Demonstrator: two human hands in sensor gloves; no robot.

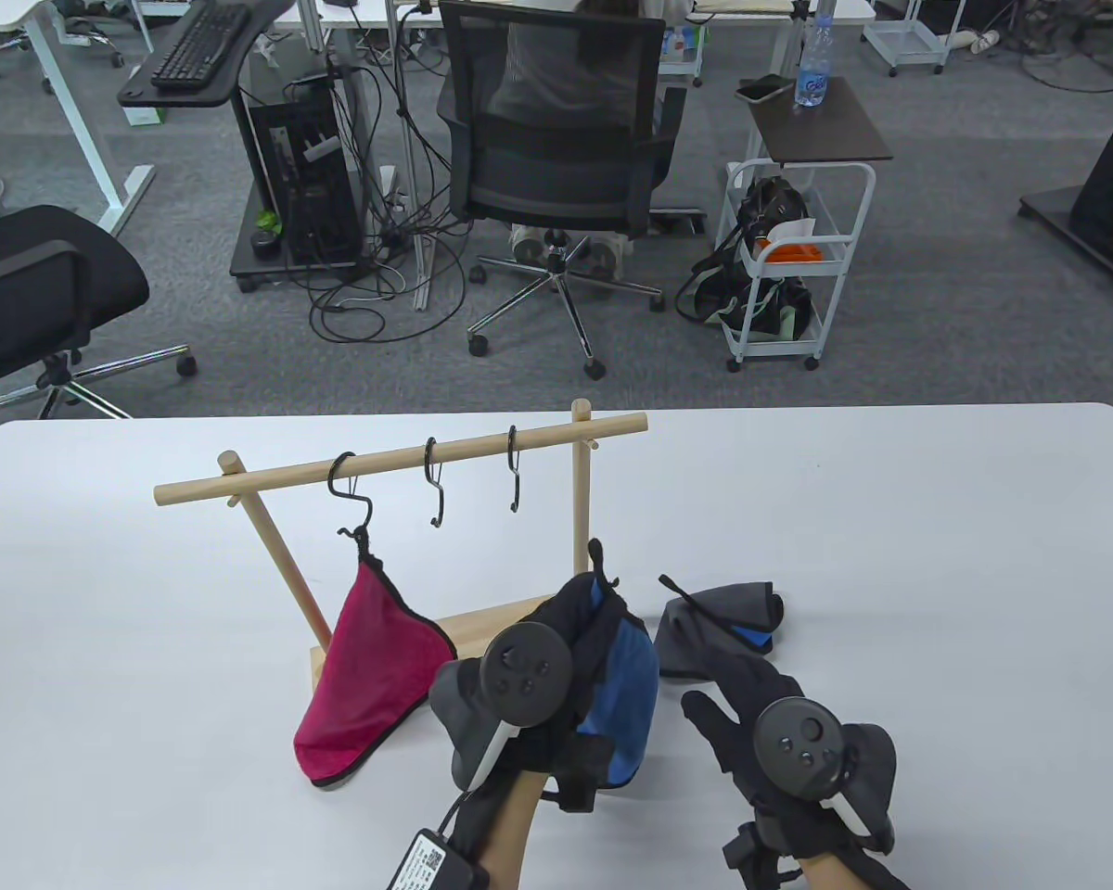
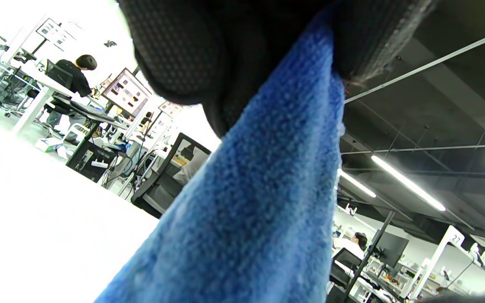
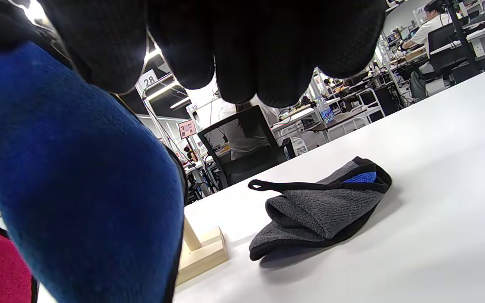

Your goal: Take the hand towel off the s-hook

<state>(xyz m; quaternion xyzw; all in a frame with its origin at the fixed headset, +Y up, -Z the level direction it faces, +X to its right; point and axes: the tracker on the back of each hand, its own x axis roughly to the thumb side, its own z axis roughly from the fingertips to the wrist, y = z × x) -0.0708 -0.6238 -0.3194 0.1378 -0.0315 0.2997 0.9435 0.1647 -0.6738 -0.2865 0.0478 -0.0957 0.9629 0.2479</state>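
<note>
A wooden rack (image 1: 399, 456) on the white table carries three black s-hooks. A red hand towel (image 1: 371, 667) hangs from the left s-hook (image 1: 351, 496); the middle s-hook (image 1: 435, 487) and right s-hook (image 1: 513, 468) are bare. My left hand (image 1: 566, 640) grips a blue hand towel (image 1: 623, 705) by its top, off the hooks, in front of the rack; the towel fills the left wrist view (image 2: 259, 202) and shows in the right wrist view (image 3: 82, 176). My right hand (image 1: 751, 705) hovers empty beside it, fingers loosely curled.
A grey hand towel (image 1: 723, 621) with a black loop lies on the table right of the rack base; it also shows in the right wrist view (image 3: 322, 210). Office chairs, desks and a cart stand beyond the table's far edge (image 1: 556, 413).
</note>
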